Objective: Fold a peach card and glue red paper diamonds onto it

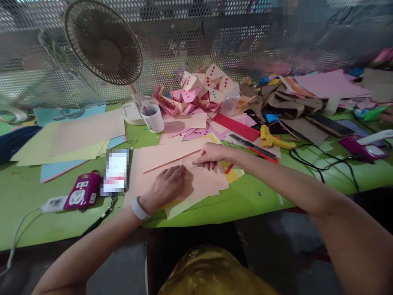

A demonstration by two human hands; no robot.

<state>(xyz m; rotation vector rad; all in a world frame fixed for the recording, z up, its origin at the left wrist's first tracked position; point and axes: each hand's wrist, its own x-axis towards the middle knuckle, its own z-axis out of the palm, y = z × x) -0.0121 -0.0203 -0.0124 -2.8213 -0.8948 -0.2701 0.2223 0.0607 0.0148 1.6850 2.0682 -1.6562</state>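
Observation:
Peach paper sheets (141, 182) lie stacked on the green table, with yellow and pale green sheets showing beneath. A long thin peach strip or raised paper edge (162, 163) runs slantwise across them. My left hand (166, 184), with a white band at the wrist, rests on the stack just below this edge, its fingers bent and pressed down. At the right end of the edge is my right hand (211, 155), fingers curled in a pinch around what looks like the paper. Its fingertips are partly hidden and slightly blurred.
A fan (104, 45) and a white cup (152, 119) stand at the back left. Folded paper pieces (199, 90) pile up behind. A yellow glue gun (273, 139), a cutter (260, 153) and black cables lie right; a phone (115, 172) and purple power socket (82, 190) left.

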